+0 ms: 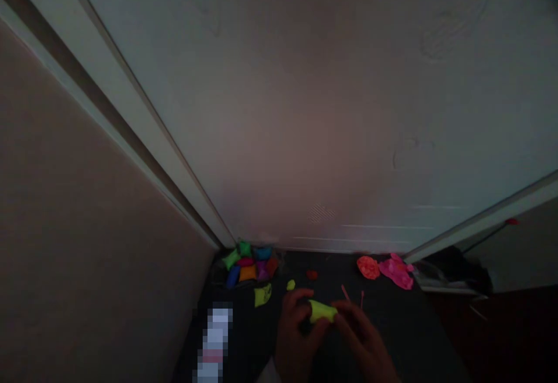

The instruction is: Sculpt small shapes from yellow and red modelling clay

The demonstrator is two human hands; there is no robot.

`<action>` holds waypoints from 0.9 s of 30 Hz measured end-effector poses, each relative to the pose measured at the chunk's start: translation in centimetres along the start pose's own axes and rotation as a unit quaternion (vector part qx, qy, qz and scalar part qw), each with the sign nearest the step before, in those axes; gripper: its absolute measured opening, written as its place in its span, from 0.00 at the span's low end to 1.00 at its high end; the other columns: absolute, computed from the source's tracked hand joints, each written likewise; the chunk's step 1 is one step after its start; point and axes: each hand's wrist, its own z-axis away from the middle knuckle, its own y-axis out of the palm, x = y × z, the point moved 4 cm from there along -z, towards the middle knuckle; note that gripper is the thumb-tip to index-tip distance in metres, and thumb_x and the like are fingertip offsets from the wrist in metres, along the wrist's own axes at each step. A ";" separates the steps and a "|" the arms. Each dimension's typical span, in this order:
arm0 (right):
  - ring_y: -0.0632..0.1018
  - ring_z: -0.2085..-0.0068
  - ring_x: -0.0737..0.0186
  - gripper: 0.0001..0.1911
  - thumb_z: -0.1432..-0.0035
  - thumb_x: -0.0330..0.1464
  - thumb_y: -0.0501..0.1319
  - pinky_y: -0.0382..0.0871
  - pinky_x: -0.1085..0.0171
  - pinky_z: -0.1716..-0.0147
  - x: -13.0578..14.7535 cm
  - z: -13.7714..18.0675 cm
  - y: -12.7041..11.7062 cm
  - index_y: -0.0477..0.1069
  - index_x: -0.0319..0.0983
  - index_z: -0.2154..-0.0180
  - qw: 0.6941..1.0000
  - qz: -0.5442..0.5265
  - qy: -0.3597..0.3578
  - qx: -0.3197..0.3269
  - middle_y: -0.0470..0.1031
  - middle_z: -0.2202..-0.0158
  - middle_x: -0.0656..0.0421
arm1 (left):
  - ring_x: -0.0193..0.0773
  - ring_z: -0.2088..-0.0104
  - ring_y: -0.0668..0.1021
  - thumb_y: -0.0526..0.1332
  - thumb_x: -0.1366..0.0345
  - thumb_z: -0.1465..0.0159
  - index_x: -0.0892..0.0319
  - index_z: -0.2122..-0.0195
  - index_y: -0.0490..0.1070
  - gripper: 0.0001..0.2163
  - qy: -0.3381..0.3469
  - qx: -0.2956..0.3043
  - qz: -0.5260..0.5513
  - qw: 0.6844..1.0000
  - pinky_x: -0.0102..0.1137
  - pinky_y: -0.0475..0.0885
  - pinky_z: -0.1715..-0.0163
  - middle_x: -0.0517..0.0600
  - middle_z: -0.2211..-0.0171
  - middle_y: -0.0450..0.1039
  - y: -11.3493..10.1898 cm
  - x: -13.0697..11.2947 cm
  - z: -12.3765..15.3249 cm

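Observation:
A bright yellow piece of soft modelling clay [322, 311] is stretched between my two hands, low in the view. My left hand [296, 333] pinches its left end between thumb and curled fingers. At the opposite end, the fingertips of my right hand [361, 336] are closed on the clay. Just beyond my left fingers lies a small yellow lump [290, 285]. A flat yellow packet [262, 295] with dark print rests to the left of it. Two thin pink sticks [345, 292] lie past my right hand.
Several coloured clay packets [247, 272] are grouped at the dark table's [418, 336] back left corner. A small red lump [311, 275] sits near the middle back. Coral [368, 267] and pink crumpled pieces [396, 271] lie back right. A white panel [305, 139] rises behind; a pixelated strip [214, 342] is left.

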 end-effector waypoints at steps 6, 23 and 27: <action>0.77 0.68 0.58 0.14 0.58 0.42 0.62 0.72 0.64 0.69 1.4 1.3 0.5 0.70 0.41 0.68 0.998 -0.052 0.007 0.024 0.76 0.69 0.57 | 0.45 0.59 0.73 0.60 0.60 0.51 0.59 0.76 0.74 0.08 0.033 0.017 0.034 0.999 0.40 0.68 0.57 0.56 0.62 0.71 -0.5 -1.0 0.9; 0.76 0.69 0.63 0.11 0.55 0.37 0.61 0.69 0.66 0.70 10.4 5.8 2.0 0.67 0.39 0.68 0.987 -0.064 -0.131 0.072 0.74 0.71 0.58 | 0.42 0.57 0.71 0.61 0.64 0.49 0.59 0.72 0.74 0.06 0.120 -0.016 0.039 0.992 0.37 0.65 0.56 0.53 0.60 0.69 -5.9 -9.1 3.1; 0.75 0.68 0.66 0.09 0.52 0.35 0.60 0.69 0.68 0.69 12.0 9.2 0.9 0.67 0.41 0.66 0.983 -0.067 -0.150 0.077 0.73 0.72 0.60 | 0.41 0.58 0.71 0.62 0.64 0.49 0.58 0.72 0.74 0.05 0.156 0.027 0.036 0.987 0.37 0.65 0.56 0.53 0.61 0.70 -6.4 -12.0 5.6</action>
